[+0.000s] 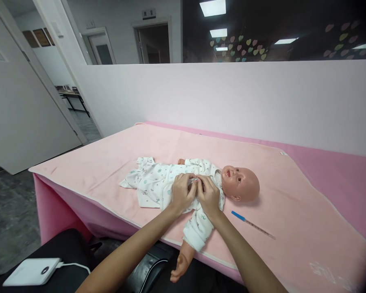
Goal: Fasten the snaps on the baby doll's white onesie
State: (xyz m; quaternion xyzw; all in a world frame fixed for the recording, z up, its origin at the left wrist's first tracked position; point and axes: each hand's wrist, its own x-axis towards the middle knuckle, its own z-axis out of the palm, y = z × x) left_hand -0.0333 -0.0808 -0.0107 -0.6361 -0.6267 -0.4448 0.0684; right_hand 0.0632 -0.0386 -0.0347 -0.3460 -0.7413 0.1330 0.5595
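My left hand [182, 192] and right hand [208, 195] sit knuckle to knuckle over the doll's [198, 183] chest, fingers curled in and pinching the front edges of its white printed suit [154, 183]; what I grip looks like a small fastening at the chest opening, though it is too small to tell whether it is a snap or a tie. I judge that I am in the middle of working that fastening, closing or opening I cannot say from here. The next move calls for a fine, steady pinch with both thumbs and forefingers, keeping the two cloth edges lined up and the doll from rolling. The doll lies on its back on the pink mat [293, 195], near the edge closest to me, its long axis running across my view from 9 to 3 o'clock: head [242, 184] at 3 o'clock of my hands, face up, legs of the suit spread flat toward 9 o'clock. One bare arm [183, 260] hangs off the mat's near edge at about 6 o'clock. A thermometer [252, 224] with a blue end lies on the mat at 4 o'clock of my right hand, just below the head, apart from it. A white power bank [32, 271] with its cable rests far off at 8 o'clock.
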